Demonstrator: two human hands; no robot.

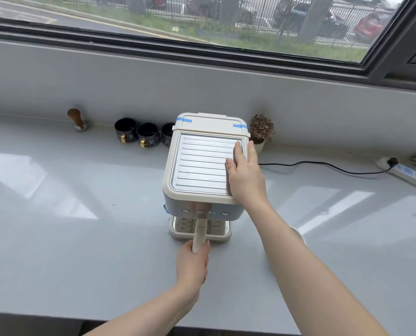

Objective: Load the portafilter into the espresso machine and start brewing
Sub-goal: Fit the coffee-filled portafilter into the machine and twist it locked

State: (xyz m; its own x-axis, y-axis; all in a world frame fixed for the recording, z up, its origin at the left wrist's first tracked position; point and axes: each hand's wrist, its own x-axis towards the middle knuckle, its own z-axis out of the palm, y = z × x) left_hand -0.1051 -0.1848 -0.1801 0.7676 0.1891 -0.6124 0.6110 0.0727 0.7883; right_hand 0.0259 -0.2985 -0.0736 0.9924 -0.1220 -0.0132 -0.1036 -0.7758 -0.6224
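Two hands, left hand (193,264) fingers gripping portafilter handle (199,235), right hand (245,175) flat on espresso machine (202,166)

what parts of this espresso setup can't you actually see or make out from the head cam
- Portafilter basket and its lock: head view, hidden under the espresso machine overhang.
- Handle end: wrapped by the left hand.
- Button markings: too small to read.
- Third black cup: partly hidden behind the machine.
- Right side of the machine top: covered by the right hand.
- Power strip: runs off the right edge.
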